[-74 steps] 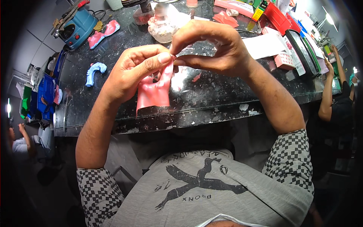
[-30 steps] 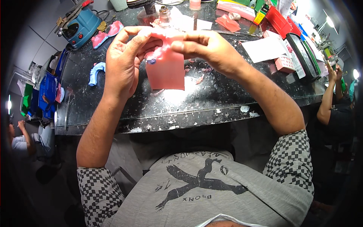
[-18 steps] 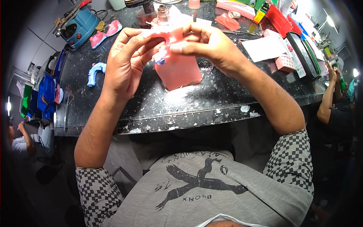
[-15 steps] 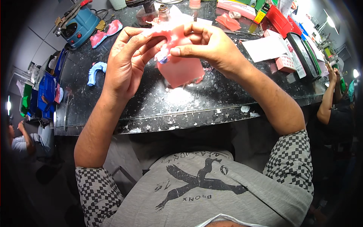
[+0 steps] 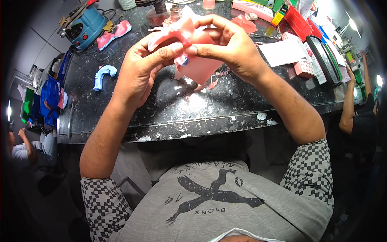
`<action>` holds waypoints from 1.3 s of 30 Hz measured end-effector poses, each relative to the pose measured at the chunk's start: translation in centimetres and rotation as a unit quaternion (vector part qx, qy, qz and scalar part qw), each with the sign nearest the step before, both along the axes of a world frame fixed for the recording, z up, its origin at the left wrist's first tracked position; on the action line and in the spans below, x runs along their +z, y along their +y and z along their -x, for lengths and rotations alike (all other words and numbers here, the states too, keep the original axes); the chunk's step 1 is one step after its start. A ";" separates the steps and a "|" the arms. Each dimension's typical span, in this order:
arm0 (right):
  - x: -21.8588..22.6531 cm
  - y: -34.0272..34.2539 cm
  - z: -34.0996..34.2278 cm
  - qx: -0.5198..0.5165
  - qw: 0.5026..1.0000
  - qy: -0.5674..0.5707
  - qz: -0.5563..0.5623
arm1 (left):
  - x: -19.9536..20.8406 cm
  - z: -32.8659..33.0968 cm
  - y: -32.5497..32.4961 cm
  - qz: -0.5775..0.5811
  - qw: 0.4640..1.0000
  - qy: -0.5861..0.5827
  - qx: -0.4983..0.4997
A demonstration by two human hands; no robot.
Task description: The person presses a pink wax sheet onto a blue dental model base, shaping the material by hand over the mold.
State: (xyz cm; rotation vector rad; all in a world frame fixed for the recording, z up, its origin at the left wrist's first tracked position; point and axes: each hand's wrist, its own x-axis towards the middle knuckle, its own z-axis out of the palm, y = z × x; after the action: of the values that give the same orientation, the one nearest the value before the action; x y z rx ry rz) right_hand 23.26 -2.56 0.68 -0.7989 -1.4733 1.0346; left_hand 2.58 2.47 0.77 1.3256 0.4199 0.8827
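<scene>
Held up above the bench is a thin pink wax sheet (image 5: 203, 67) with a curved, arch-shaped ridge along its upper part. A small blue-and-white lump (image 5: 183, 60) shows at the ridge's end, above the flat part of the sheet. My left hand (image 5: 141, 66) pinches the ridge from the left, thumb in front and fingers mostly hidden behind. From the right my right hand (image 5: 238, 50) grips the sheet, its thumb tip pressed close to the left thumb. Left of my hands, a light-blue horseshoe-shaped dental arch mould (image 5: 101, 77) lies on the bench.
The dark, scratched bench (image 5: 133, 125) carries pink-and-white moulded pieces (image 5: 115, 35) beside a blue machine (image 5: 82, 28). A burner-like bottle (image 5: 175, 12) stands behind my hands. To the right are white paper (image 5: 279, 52), a red tray (image 5: 298, 22) and a black case (image 5: 322, 58). Other people sit at both sides.
The wax sheet has turned and tilted, its lower corner swinging to the right. My left thumb has come forward onto the ridge, meeting the right thumb. A co-worker's arm at right has risen.
</scene>
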 end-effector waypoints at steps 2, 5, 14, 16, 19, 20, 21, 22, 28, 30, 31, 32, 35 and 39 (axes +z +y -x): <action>-0.1 0.0 -0.1 0.042 0.997 0.060 -0.004 | 0.1 0.0 0.0 -0.011 1.000 -0.018 0.000; 0.3 -0.1 -0.1 0.049 0.997 0.053 0.008 | 0.4 0.1 -0.1 -0.006 1.000 -0.007 -0.014; 0.0 0.2 -0.1 0.061 0.996 0.064 0.010 | 0.1 0.2 0.1 -0.045 0.999 -0.012 -0.010; 0.3 0.0 -0.1 0.064 0.996 0.068 0.017 | 0.4 0.2 -0.1 -0.012 1.000 -0.007 -0.017; 0.2 0.1 0.0 0.055 0.995 0.077 0.013 | 0.7 0.3 -0.2 -0.012 0.999 -0.017 -0.032; 0.2 0.1 0.0 0.044 0.996 0.081 0.001 | 0.7 0.3 -0.2 -0.012 0.999 -0.017 -0.033; 0.1 0.0 -0.1 0.042 0.996 0.081 0.001 | 0.7 0.1 -0.3 -0.038 0.999 0.021 -0.011; 0.1 0.0 -0.1 0.047 0.996 0.076 0.007 | 0.7 0.1 -0.4 -0.065 0.996 0.059 0.014; -0.4 0.2 -0.1 0.051 0.997 0.060 0.011 | 0.1 -0.1 -0.4 -0.005 1.000 -0.010 -0.008; -0.3 0.1 -0.2 0.045 0.998 0.047 0.019 | -0.1 0.0 -0.2 -0.011 1.000 -0.011 -0.013; -0.3 0.0 -0.1 0.043 0.998 0.037 0.021 | -0.1 0.1 -0.2 -0.017 1.000 -0.011 -0.017; -0.3 0.0 -0.1 0.042 0.999 0.026 0.022 | -0.2 0.1 -0.2 -0.016 1.000 -0.011 -0.017; -0.4 0.0 -0.2 0.036 0.999 0.025 0.010 | -0.4 0.0 0.0 -0.007 0.999 -0.023 -0.022; -0.1 -0.1 -0.2 0.038 0.999 0.015 0.015 | -0.3 0.1 -0.1 -0.008 0.999 -0.037 -0.033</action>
State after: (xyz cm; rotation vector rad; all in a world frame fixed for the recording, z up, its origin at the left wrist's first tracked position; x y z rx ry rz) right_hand 23.49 -2.61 0.57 -0.7495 -1.4755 1.1234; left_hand 2.48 2.38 0.42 1.3101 0.3115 0.8787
